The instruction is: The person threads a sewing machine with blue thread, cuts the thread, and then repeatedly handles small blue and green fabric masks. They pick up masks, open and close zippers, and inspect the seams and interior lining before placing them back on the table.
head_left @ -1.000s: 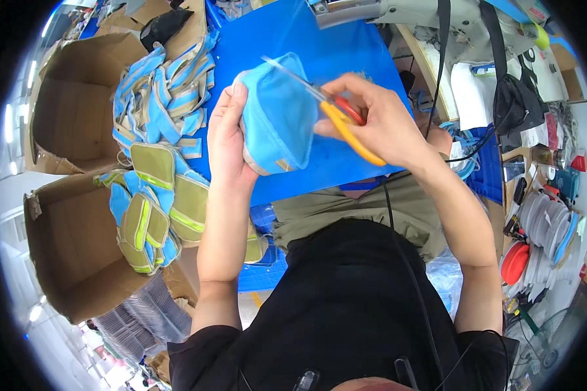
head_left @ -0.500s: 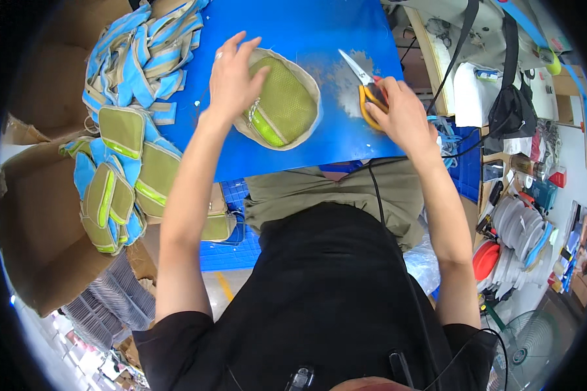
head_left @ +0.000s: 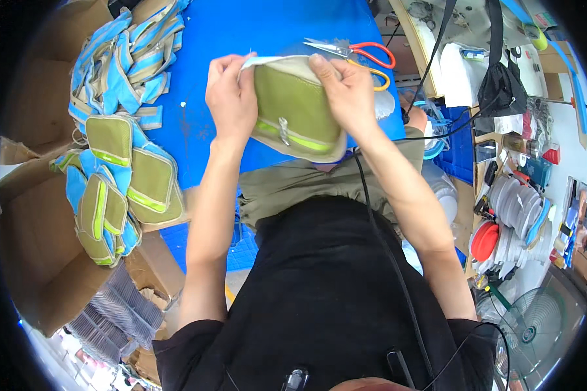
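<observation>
An olive-green fabric panel [head_left: 290, 107] with a bright lime zip strip and pale edging is lifted and tilted between my hands. My left hand [head_left: 232, 94] pinches its upper left edge. At the upper right edge, my right hand [head_left: 349, 94] grips it with the thumb on the near face and the fingers behind. Scissors [head_left: 365, 53] with one red and one yellow handle lie on the blue table [head_left: 241, 29] just beyond my right hand, their blades pointing left. Part of the yellow handle passes behind that hand.
Left of the table, a heap of blue and beige straps [head_left: 127, 62] lies above several green pouch pieces [head_left: 111, 195] beside a cardboard box [head_left: 29, 247]. A sewing machine bed [head_left: 466, 29] stands at the right, with a black cable [head_left: 372, 208] hanging across my front.
My right hand has let go of the scissors, which now lie on the table. Both hands have taken hold of the fabric panel and raised it off the table.
</observation>
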`<state>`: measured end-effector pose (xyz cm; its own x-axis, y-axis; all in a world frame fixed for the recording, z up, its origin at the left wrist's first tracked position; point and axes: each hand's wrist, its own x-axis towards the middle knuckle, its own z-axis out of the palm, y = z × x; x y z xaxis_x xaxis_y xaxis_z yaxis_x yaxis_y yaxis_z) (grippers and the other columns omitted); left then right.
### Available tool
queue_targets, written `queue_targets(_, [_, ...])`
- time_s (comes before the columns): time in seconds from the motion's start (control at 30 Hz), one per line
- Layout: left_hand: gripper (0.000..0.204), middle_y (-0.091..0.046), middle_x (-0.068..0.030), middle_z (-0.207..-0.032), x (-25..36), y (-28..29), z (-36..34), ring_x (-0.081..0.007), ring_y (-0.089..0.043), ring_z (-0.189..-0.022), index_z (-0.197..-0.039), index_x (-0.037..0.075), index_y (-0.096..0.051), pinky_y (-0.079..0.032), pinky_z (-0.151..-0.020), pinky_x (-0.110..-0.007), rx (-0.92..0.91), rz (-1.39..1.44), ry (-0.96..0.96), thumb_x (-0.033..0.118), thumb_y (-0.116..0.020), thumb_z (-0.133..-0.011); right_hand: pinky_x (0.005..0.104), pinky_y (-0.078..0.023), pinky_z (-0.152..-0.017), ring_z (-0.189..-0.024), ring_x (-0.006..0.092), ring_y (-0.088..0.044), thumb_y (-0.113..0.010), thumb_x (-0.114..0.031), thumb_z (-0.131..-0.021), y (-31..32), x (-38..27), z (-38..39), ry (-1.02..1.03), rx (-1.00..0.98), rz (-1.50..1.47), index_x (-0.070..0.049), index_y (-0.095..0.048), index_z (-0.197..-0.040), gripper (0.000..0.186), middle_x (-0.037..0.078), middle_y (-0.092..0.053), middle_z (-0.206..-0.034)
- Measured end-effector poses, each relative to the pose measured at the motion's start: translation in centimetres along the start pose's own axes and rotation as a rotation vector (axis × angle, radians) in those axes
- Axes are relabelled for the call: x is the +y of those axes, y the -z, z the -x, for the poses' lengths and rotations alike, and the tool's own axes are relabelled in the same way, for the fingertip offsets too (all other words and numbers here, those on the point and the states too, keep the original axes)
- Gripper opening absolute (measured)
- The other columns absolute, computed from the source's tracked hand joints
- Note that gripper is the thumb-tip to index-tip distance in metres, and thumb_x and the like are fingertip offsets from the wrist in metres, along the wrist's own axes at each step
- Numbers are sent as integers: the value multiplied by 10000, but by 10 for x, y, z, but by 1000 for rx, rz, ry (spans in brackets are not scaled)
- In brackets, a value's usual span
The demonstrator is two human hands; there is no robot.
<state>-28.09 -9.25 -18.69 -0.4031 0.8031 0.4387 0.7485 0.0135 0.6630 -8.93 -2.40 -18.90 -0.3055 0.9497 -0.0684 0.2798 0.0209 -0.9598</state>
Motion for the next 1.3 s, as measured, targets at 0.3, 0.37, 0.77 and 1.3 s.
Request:
queue_targets(0.3, [446,-686,-193,-1245,59,71,88,-242,-693,-1131,-1341,-112,-544,-549,-995,-366,-550,1780,903,235,-539,-1061,277,-415,-640,-731,98,-546,-692,-376,-988,57,-17,45,210,-233,-166,22,-749,-810,439,20,-611,-746])
queue_targets(0.37, [471,-684,-205,-1242,68,76,96,-250,-699,-1112,-1345,-121,-534,-557,-969,-366,-548,1815,859,247,-554,-1051,273,-414,-660,-770,97,-553,-697,-340,-990,64,-25,62,228,-220,-211,25,-758,-820,408,24,-607,-766])
queue_targets(0.77, [598,-740,-85,-1080,79,91,62,-128,-682,-980,-1202,-76,-676,-532,-887,-281,-1042,894,380,371,-819,-830,303,-339,-510,-551,76,-440,-703,-314,-981,84,-50,91,296,-254,22,41,-648,-653,487,18,-517,-593])
queue_targets(1.3, [388,-746,-74,-1034,84,71,84,-96,-693,-895,-1158,-24,-709,-562,-784,-253,-918,1536,603,325,-700,-988,284,-384,-578,-622,79,-497,-694,-329,-986,98,-54,107,303,-202,75,57,-670,-727,465,27,-581,-663])
